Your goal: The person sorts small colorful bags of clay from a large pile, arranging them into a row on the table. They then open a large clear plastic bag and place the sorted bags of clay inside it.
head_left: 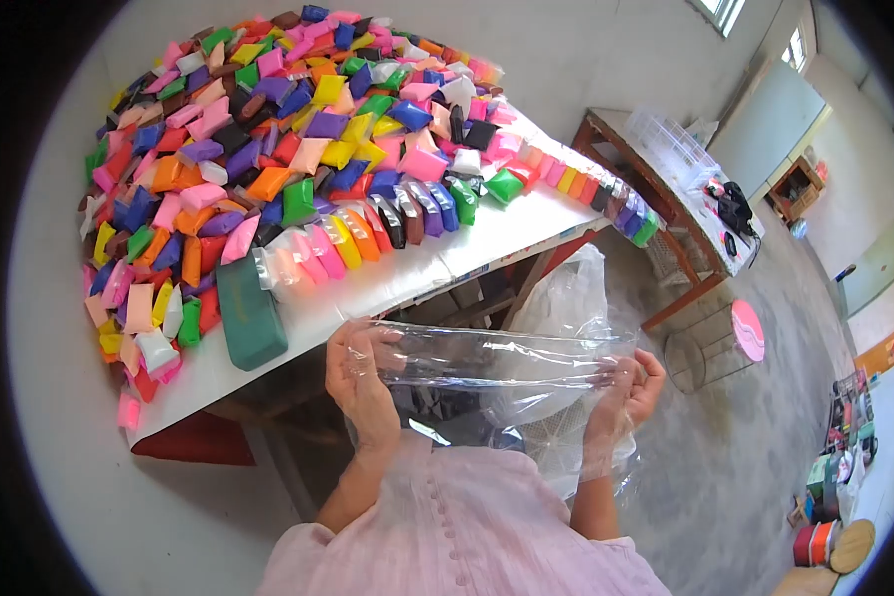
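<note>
My left hand (360, 382) and my right hand (628, 392) hold a clear plastic bag (497, 370) stretched flat between them, just in front of the table's near edge. On the white table (397, 283) lies a big heap of small colourful clay packets (268, 129). A row of packets in mixed colours (368, 233) lies lined up near the table edge, closest to my left hand. Another row of packets (591, 189) runs along the right end of the table.
A dark green block (248, 313) lies at the table's near edge. More clear bags (566, 293) hang below the table. A second wooden table (666, 179) with clear trays stands to the right, a pink-topped wire stool (735, 338) beside it. Boxes and tape rolls (834, 477) sit at far right.
</note>
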The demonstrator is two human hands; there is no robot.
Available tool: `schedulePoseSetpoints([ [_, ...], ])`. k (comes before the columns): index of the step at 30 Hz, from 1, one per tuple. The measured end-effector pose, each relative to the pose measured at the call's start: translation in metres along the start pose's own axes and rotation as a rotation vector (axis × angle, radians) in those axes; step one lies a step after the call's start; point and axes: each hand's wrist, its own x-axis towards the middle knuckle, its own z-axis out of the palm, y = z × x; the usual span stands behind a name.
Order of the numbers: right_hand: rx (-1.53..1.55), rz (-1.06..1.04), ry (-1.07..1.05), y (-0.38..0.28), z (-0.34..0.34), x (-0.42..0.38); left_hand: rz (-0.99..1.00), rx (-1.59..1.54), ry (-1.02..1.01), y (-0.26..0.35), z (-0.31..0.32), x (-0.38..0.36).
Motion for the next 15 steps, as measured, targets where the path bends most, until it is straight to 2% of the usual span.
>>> schedulePoseSetpoints([
  [2, -0.027, -0.064, -0.013, 0.001, 0.007, 0.003, -0.044, 0.022, 0.017, 0.006, -0.004, 0.000],
  [5, -0.196, 0.063, -0.110, -0.002, 0.008, 0.014, -0.066, 0.092, 0.017, 0.010, -0.012, 0.004],
  [9, -0.149, 0.067, -0.133, 0.003, 0.048, 0.032, -0.192, 0.092, 0.008, 0.023, -0.020, 0.026],
  [12, -0.273, -0.129, -0.189, -0.001, 0.075, 0.048, -0.338, 0.052, -0.052, 0.052, -0.014, 0.027],
  [14, -0.200, -0.147, -0.237, 0.024, 0.087, 0.056, -0.230, 0.112, -0.091, 0.041, -0.020, 0.008],
  [15, -0.140, -0.033, -0.275, 0.032, 0.090, 0.058, -0.137, 0.162, -0.121, 0.032, -0.018, -0.009],
])
